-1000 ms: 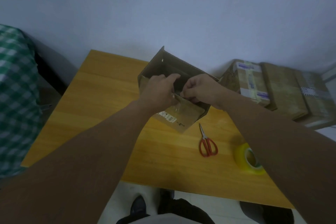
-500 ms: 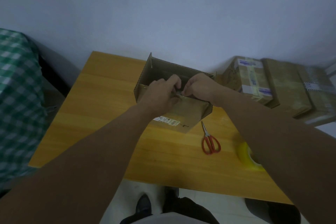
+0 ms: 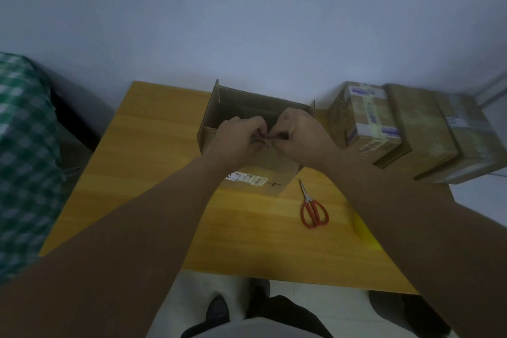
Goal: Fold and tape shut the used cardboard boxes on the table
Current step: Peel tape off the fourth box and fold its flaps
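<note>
Cardboard box (image 3: 248,107) — mid-table (image 3: 153,173), top open. Left hand (image 3: 238,137), right hand (image 3: 300,133): fingers curled tight, pinching at near flap edge; pinched item indistinct. Yellow tape roll (image 3: 363,230) — mostly hidden by right forearm.

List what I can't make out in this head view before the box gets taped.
- What the fingertips pinch: the left hand and right hand cover it at the near edge of the open box.
- Tape roll: only a yellow sliver shows past the right forearm.
- Box label: print too small and blurred.
- Box bottom: dark, hidden by its walls.
- Scissors: in plain sight.
</note>
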